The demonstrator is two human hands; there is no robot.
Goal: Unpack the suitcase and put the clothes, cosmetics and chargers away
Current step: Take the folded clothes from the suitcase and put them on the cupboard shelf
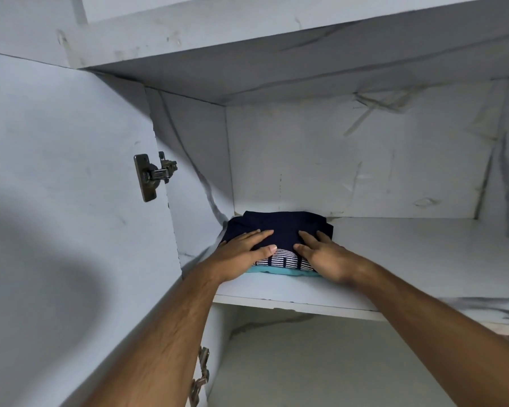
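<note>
The setting is the inside of a white, marble-patterned wardrobe, seen from below the level of an upper shelf (394, 259). The cabinet door (56, 171) stands open at the left, with one metal hinge (152, 176) mounted at mid height and a second hinge (200, 374) lower down, near the bottom edge of the view. A small stack of folded clothes (285, 227) sits on the shelf in its rear left corner, close against the back wall and the left side panel. The top item is dark navy; a navy-and-white striped layer and a teal edge show beneath it at the front. The left hand (244, 251) lies flat on the left part of the stack, fingers extended and together, pressing down. The right hand (323, 254) rests on the right part of the stack, fingers straight and slightly spread, likewise grasping nothing. Both forearms are bare.
</note>
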